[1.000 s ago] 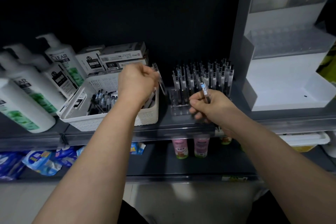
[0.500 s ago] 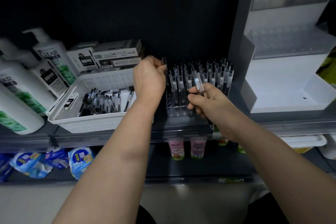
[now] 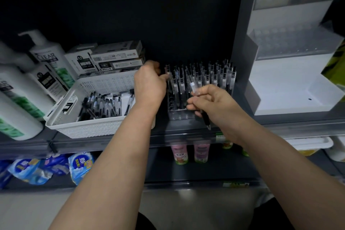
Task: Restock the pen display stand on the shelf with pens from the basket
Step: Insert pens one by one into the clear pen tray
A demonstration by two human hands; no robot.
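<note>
Two pens are gripped at the display stand point(image 3: 178, 115): upright pen point(image 3: 167, 73) by left hand point(image 3: 149, 85), tilted pen point(image 3: 194, 87) by right hand point(image 3: 214, 103).

I see white basket point(image 3: 104, 84) w/ dotted holes, pens point(image 3: 214, 78) clear w/ black grips (stand point(image 3: 177, 115) clear too), bottles point(image 3: 50, 56) white-green.

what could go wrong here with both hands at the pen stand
The left hand holds a pen at the left edge of the crowded stand; it could miss its hole or knock neighbouring pens.
The right hand pinches a spare pen, tip down, near the shelf front edge; it could slip and fall.
</note>
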